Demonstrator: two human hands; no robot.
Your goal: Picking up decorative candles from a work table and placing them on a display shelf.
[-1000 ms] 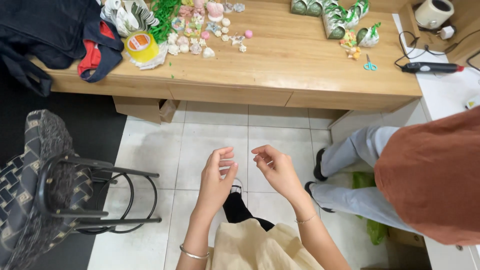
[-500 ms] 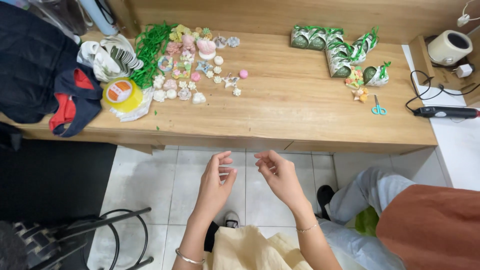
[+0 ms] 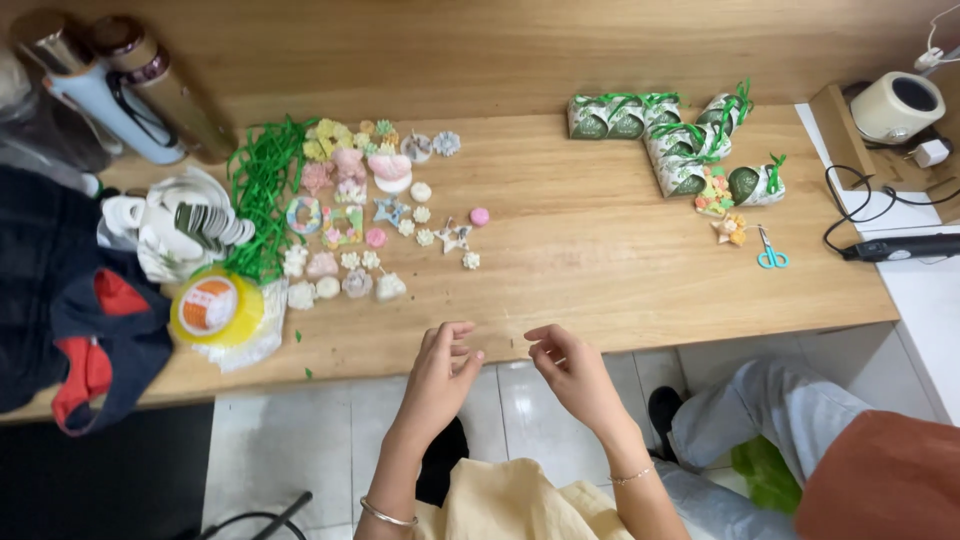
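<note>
Presently, item: a very thin thread or wire, barely visible, apparently stretched between the two hands at the near table edge (image 3: 700, 330); whether it is truly pinched cannot be told. Left hand (image 3: 440, 375): fingers curled, tips together. Right hand (image 3: 572, 368): same pose, close opposite. Judged light, limp, easily dropped; best held at its ends between thumb and forefinger. Beyond the fingertips: small pastel ornaments (image 3: 375, 225). Left of those: green ribbon shreds (image 3: 262, 190), yellow tape roll (image 3: 212, 308). Far right: wrapped green packets (image 3: 665, 135), small scissors (image 3: 770, 255).

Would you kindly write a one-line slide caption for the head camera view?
Two bare hands, left hand and right hand, raised at a wooden table's edge near pastel trinkets.
</note>
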